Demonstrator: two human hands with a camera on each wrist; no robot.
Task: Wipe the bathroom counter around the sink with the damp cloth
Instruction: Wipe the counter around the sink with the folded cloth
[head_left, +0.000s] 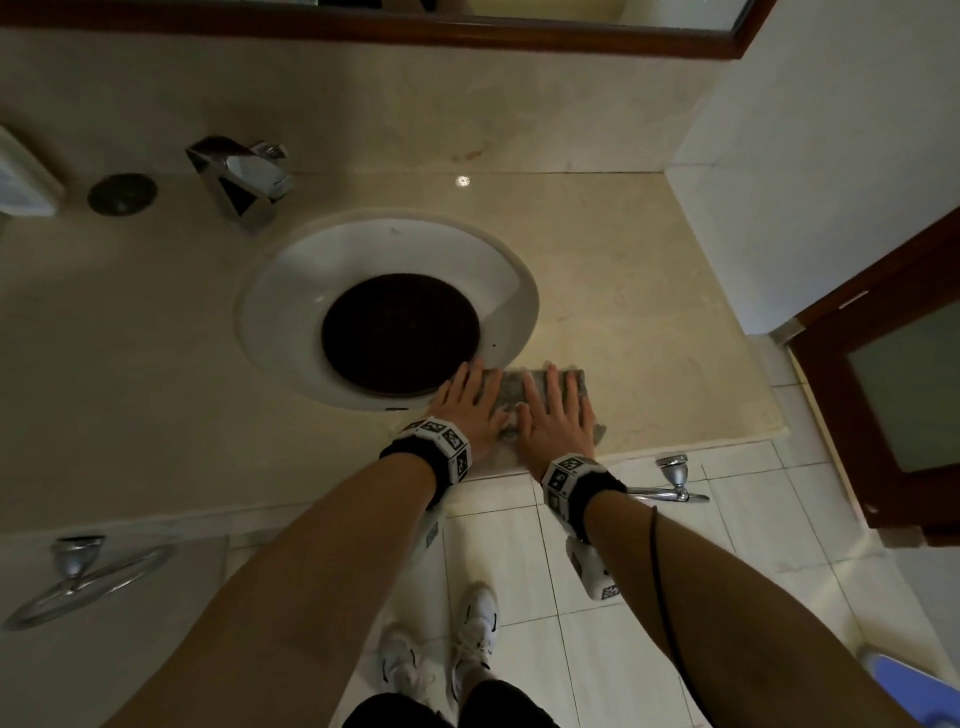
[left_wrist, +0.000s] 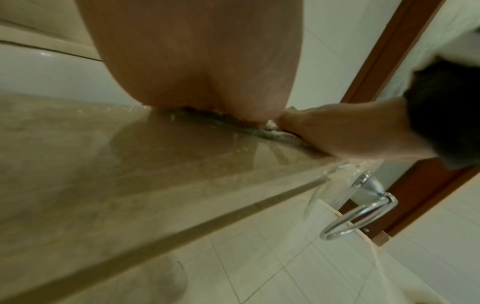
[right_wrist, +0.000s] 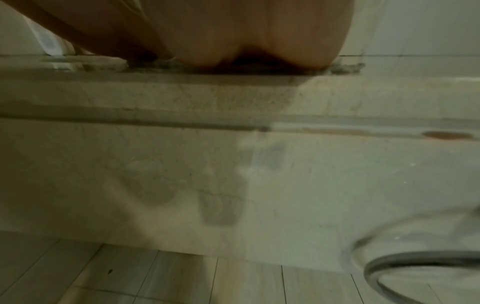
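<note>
Both palms are flat here, my left hand (head_left: 470, 408) and right hand (head_left: 556, 415) spread open and pressing the damp cloth (head_left: 511, 392) onto the table (head_left: 623, 291), near its front edge just beside the sink (head_left: 291, 312) rim. It's soft and limp, probably clingy when wet. Pressing flat across its middle should stop it bunching.

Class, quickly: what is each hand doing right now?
Left hand: open, fingers flat, pressing the damp cloth on the counter.
Right hand: open, flat on the same cloth.
</note>
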